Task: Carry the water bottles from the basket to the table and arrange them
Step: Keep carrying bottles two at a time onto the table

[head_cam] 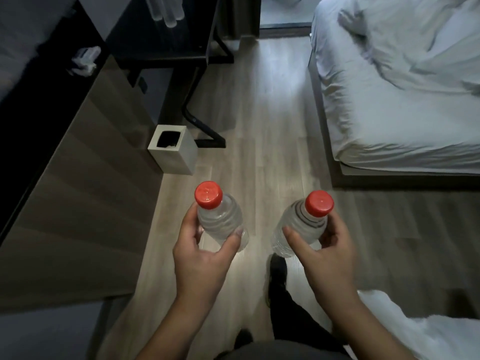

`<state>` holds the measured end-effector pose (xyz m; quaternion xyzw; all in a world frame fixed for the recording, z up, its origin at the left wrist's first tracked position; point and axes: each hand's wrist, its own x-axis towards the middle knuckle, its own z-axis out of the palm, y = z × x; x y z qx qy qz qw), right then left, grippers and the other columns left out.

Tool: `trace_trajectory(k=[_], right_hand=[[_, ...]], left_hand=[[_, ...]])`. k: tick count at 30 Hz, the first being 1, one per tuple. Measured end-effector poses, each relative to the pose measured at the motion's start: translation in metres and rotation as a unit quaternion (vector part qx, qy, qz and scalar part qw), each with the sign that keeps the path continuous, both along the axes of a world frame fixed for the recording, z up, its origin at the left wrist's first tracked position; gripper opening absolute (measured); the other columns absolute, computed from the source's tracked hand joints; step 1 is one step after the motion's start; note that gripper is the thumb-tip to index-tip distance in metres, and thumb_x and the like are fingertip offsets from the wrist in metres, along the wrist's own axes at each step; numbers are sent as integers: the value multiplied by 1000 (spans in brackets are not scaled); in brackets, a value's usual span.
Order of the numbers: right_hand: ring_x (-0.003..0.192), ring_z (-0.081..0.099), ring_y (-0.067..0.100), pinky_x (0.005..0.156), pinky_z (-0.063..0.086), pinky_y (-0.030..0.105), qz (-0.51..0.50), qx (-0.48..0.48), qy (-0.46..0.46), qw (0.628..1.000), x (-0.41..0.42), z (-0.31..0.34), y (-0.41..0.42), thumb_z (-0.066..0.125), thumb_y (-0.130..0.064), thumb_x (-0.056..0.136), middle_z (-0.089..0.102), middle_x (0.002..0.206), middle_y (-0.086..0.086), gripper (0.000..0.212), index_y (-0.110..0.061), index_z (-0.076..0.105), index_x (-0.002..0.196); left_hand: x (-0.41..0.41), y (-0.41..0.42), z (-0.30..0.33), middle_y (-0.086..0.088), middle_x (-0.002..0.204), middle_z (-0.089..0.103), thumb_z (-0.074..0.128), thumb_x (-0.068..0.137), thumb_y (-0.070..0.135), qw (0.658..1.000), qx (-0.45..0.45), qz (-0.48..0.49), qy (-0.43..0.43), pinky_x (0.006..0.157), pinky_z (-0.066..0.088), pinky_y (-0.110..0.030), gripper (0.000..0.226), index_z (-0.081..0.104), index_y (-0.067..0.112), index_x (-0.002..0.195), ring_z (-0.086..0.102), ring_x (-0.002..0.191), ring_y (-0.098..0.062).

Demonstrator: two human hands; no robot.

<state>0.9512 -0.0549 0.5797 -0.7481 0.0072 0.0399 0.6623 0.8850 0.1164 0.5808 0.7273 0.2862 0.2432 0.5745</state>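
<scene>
One head-worn view looks steeply down, close over the hands, toward a dim, probably wooden floor.
</scene>
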Motion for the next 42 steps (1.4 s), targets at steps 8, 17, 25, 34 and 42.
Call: trace_trajectory(k=[8, 17, 25, 34, 42], right_hand=[[106, 67, 1, 96, 50, 28, 21, 2, -14, 1000, 197, 11, 36, 91, -21, 71, 70, 110, -24, 62, -61, 60, 107], [112, 68, 8, 105, 52, 41, 16, 1, 14, 1000, 401, 3, 105, 90, -25, 70, 72, 118, -10, 65, -28, 62, 129], [96, 74, 15, 90, 58, 31, -3, -29, 0, 1000, 586, 22, 166, 89, -18, 71, 77, 101, -3, 52, -17, 68, 118], [106, 71, 13, 101, 54, 47, -8, -12, -2, 1000, 803, 5, 206, 82, -48, 58, 76, 111, -5, 70, -22, 67, 122], [102, 71, 10, 93, 54, 25, 5, 15, -13, 1000, 995, 15, 238, 91, -22, 68, 76, 106, -8, 52, -31, 68, 113]], left_hand=[[180, 32, 30, 15, 121, 71, 82, 64, 43, 1000, 3, 4, -4, 107, 51, -46, 73, 61, 25, 132, 67, 118, -9], [381, 104, 22, 13, 116, 71, 89, 75, 19, 1000, 15, -5, -7, 104, 53, -43, 62, 62, 19, 130, 68, 113, -10], [572, 179, 30, 22, 120, 68, 91, 73, 17, 999, 16, -36, 12, 104, 51, -32, 67, 61, 34, 130, 65, 113, 1], [803, 212, 20, 12, 114, 74, 91, 73, 13, 1000, 6, -13, -18, 96, 58, -47, 61, 64, 27, 126, 72, 105, -8], [985, 240, 31, 14, 123, 70, 93, 68, 23, 999, 20, 15, -29, 106, 52, -47, 71, 61, 24, 131, 67, 118, -10]])
